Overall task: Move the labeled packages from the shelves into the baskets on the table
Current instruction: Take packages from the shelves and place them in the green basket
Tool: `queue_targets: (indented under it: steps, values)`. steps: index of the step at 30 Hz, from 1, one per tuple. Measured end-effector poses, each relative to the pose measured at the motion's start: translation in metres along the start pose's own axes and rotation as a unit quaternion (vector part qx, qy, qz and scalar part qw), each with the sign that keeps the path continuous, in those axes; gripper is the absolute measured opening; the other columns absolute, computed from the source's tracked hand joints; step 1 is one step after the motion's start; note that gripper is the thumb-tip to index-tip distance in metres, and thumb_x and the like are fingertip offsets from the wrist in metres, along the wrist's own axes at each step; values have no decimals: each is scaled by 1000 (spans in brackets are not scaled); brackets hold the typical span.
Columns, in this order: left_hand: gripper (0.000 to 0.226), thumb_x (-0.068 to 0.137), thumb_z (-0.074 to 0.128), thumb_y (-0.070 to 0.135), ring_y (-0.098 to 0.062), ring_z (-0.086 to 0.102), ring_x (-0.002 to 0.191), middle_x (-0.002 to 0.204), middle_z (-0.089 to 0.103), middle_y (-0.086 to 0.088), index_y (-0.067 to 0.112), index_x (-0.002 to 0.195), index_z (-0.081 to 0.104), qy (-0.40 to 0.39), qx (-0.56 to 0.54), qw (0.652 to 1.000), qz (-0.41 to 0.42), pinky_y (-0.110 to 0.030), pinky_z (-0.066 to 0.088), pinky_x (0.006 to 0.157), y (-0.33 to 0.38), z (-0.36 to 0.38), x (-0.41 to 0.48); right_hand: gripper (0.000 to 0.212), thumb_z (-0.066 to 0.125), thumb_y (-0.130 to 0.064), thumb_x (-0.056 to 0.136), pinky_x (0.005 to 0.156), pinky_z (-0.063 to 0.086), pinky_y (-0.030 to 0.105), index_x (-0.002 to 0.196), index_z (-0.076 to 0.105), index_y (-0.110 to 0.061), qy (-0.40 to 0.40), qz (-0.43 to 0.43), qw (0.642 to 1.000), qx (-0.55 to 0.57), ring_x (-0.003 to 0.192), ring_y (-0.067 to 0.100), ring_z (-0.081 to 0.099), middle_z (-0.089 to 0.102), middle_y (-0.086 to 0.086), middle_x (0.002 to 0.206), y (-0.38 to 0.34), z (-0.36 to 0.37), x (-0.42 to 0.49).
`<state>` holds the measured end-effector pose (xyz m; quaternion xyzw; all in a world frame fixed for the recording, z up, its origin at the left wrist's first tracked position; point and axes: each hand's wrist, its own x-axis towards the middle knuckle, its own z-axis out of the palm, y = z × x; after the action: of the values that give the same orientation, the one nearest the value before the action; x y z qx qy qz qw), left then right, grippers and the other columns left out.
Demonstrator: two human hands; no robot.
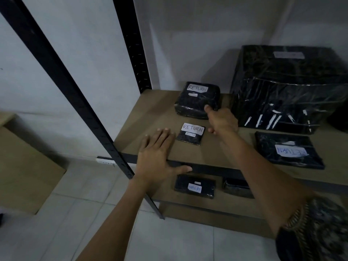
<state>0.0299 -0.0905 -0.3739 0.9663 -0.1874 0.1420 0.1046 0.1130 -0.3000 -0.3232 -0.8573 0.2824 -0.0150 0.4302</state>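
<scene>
White wall and tiled floor stand behind a black-framed shelf [150, 113]. At frame centre lies a thick package [196, 99], its "RETURN" label reading upright. The right hand [223, 121] touches its near right corner with one finger; I cannot tell if it grips. Just below sits a small package [191, 135], also "RETURN". The left hand [156, 153] lies flat on the shelf edge. At right, a flat package [288, 150] runs across the frame, label upside down, before a big parcel [286, 87].

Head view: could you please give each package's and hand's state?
left hand: rests flat on upper shelf
right hand: one fingertip touches thick RETURN package
thick RETURN package: on shelf, touched
small RETURN package: untouched
flat RETURN package: untouched
large wrapped box: untouched
lower-shelf RETURN package: untouched
</scene>
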Motion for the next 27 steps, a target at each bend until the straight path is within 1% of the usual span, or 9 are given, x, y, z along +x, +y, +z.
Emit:
queue_targets:
  steps: [2,4,6,9,12,15,20,24,27]
  values:
    - [113,60,38,95,-19,29,143,152,39,-1,19,142,44,5,-2,1000,1,-50,23,115,0,1,0,50,53,-59,84,59,54,28,100,56,-12,-33,-2,998,55,53,17,65,67,2,66,1,0,-1]
    - [112,60,38,96,-19,30,143,151,39,-1,19,142,45,7,-3,1000,1,-49,24,115,0,1,0,46,63,-48,84,53,53,29,107,52,-10,-53,-32,989,134,62,18,66,69,5,78,6,1,-2]
    - [112,60,36,96,-18,29,143,152,38,0,20,142,44,3,3,1000,2,-49,23,115,0,0,0,42,69,-31,84,46,47,20,109,44,-9,-74,-73,973,204,69,14,62,67,7,93,14,1,-8]
    - [112,60,34,96,-18,29,143,152,38,0,20,142,44,7,1,1000,-4,-48,22,115,1,0,0,45,68,-13,84,46,44,11,116,37,-13,-113,-133,950,258,82,10,59,59,-3,98,26,-5,-16]
    - [111,61,34,96,-19,32,142,150,42,-1,19,140,46,12,0,1000,0,-50,25,114,1,0,-1,66,68,-16,84,51,45,19,139,32,-21,-137,-144,947,251,93,17,60,59,0,117,28,-11,-17]
    - [111,61,35,95,-20,32,141,149,43,-2,18,140,47,13,2,1000,0,-50,26,113,1,0,-1,60,67,-18,86,54,43,20,138,36,-19,-145,-159,946,241,92,18,60,57,6,125,29,-10,-17]
    - [111,60,35,95,-20,32,142,149,43,-2,18,140,47,14,1,1000,-2,-50,26,113,2,0,-1,56,64,-18,88,57,42,21,137,36,-17,-138,-169,945,245,99,19,58,57,3,123,31,-10,-20]
    - [111,61,36,95,-20,32,142,149,43,-2,18,140,47,15,9,1000,1,-49,26,113,1,0,-1,55,62,-10,89,49,45,11,137,35,-10,-126,-171,943,256,98,14,55,54,1,116,27,-8,-25]
    - [111,61,34,96,-20,33,141,148,43,-2,19,140,47,16,7,1000,2,-49,27,113,0,1,-1,55,61,-2,88,48,41,3,136,33,-3,-127,-167,939,272,90,10,56,55,4,110,24,-8,-28]
